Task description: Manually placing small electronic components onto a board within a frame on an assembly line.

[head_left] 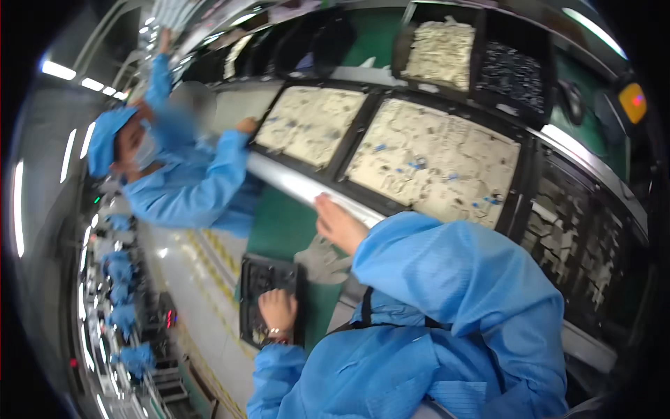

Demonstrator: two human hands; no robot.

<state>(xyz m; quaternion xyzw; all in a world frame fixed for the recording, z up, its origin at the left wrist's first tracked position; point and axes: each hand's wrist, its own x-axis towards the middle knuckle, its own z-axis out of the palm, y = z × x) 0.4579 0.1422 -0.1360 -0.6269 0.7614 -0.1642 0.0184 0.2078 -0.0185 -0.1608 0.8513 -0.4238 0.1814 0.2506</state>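
My left hand [277,309] lies over a black rectangular tray [251,269] on the green worktop. Its fingers point away from me, a little bent, and I see nothing held in them; a bracelet circles the wrist. My right hand [338,222] is stretched out beside the silver metal rail [293,183], fingers extended and holding nothing visible. Between both hands a pale grey glove [322,261] rests on the worktop, next to the tray. Past the rail lies a large cream panel [433,157] in a black frame, scattered with small blue and dark parts.
A co-worker [188,174] in blue stands at the left, one hand by a second cream panel [310,122]. At the back are a bin of cream pieces [441,54] and a bin of dark parts [513,77]. A dark framed panel [579,237] is at the right.
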